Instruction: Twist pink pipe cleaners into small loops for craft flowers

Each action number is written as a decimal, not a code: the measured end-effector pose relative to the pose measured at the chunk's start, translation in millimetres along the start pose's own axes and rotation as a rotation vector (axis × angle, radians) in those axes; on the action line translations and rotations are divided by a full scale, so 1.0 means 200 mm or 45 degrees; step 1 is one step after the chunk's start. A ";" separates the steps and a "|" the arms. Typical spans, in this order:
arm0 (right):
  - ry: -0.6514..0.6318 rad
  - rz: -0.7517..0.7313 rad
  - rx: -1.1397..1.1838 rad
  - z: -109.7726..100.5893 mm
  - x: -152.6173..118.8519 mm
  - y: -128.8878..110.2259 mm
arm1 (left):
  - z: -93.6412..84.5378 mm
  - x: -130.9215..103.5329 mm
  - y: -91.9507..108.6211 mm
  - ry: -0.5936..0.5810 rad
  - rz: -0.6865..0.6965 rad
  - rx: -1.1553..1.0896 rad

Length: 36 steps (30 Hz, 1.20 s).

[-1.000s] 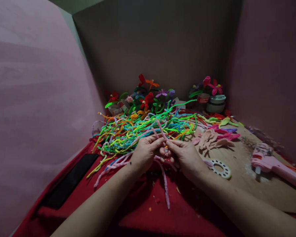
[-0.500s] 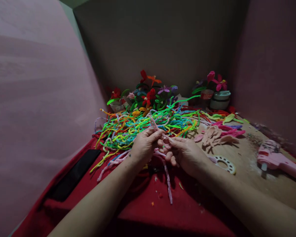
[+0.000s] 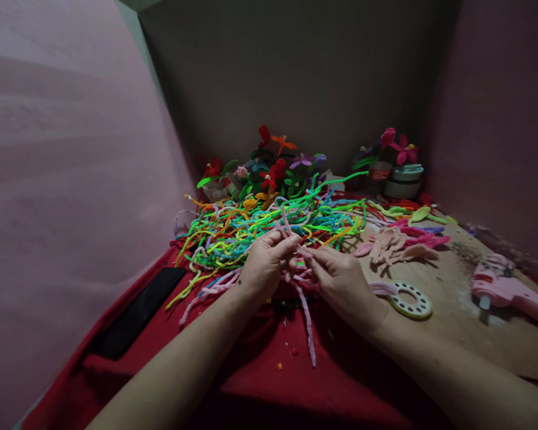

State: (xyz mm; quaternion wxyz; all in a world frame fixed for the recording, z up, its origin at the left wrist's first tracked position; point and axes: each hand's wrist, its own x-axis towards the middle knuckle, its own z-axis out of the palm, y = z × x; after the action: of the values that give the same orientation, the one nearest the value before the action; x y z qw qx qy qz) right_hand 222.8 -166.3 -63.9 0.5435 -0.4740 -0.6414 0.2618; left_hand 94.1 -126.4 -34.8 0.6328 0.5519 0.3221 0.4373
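Observation:
My left hand (image 3: 269, 257) pinches a pale pink pipe cleaner (image 3: 286, 220) between thumb and fingers, and two fuzzy ends stick up past the knuckles. Close beside it, my right hand (image 3: 341, 280) grips the same pink stem with thumb and forefinger. The short piece between the hands is partly hidden by the fingers. Below the hands, another pink pipe cleaner (image 3: 309, 334) dangles over the red cloth (image 3: 269, 394). Just beyond, a tangled heap of coloured pipe cleaners (image 3: 237, 239) spreads out, mostly green, yellow, blue and orange.
Pipe-cleaner flowers (image 3: 273, 173) stand at the back, beside a lidded jar (image 3: 403, 181). Rightward on the board (image 3: 448, 334) lie beige petals (image 3: 388, 248), a holed ring (image 3: 410, 300) and a pink glue gun (image 3: 504, 286). A black flat object (image 3: 138, 313) rests at left.
My right hand's fingers have curled in closer around the pink stem. The pink ends above my left hand now stand more upright and apart. The view has shifted slightly.

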 end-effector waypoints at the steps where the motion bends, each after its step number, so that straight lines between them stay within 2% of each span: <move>1: -0.066 0.135 0.110 0.00 0.00 0.00 | 0.00 0.00 0.00 -0.020 -0.015 -0.025; 4: -0.261 0.515 0.519 -0.01 0.01 0.00 | 0.00 -0.01 0.00 -0.088 -0.037 -0.022; 6: -0.316 0.596 0.722 -0.01 0.02 0.01 | 0.00 -0.01 0.00 -0.076 -0.022 0.026; 9: -0.348 0.599 0.878 0.00 0.02 0.03 | -0.01 0.00 -0.01 -0.034 -0.040 0.040; 14: -0.391 0.646 0.924 0.01 0.03 0.03 | -0.01 0.00 0.00 -0.007 -0.069 -0.009; 18: -0.381 0.688 0.969 0.00 0.03 0.01 | -0.02 0.00 0.01 -0.105 -0.116 -0.043; 23: -0.509 0.707 0.900 -0.01 0.02 0.01 | -0.03 -0.02 0.01 -0.250 -0.187 0.145; 27: -0.530 0.717 1.061 -0.03 0.03 0.00 | -0.03 -0.01 0.01 -0.142 -0.137 0.124; 30: -0.467 0.713 1.302 -0.03 0.04 -0.01 | -0.04 0.00 0.01 -0.069 -0.141 0.040; 36: -0.424 0.815 1.547 -0.02 0.04 0.02 | -0.05 0.02 0.01 -0.042 -0.162 -0.092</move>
State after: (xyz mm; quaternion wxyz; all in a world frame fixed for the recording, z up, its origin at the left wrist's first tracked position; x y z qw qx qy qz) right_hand 227.6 -157.7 -62.5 0.5027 -0.2058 -0.2854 0.7896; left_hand 87.3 -118.4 -34.3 0.6842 0.5142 0.3299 0.3983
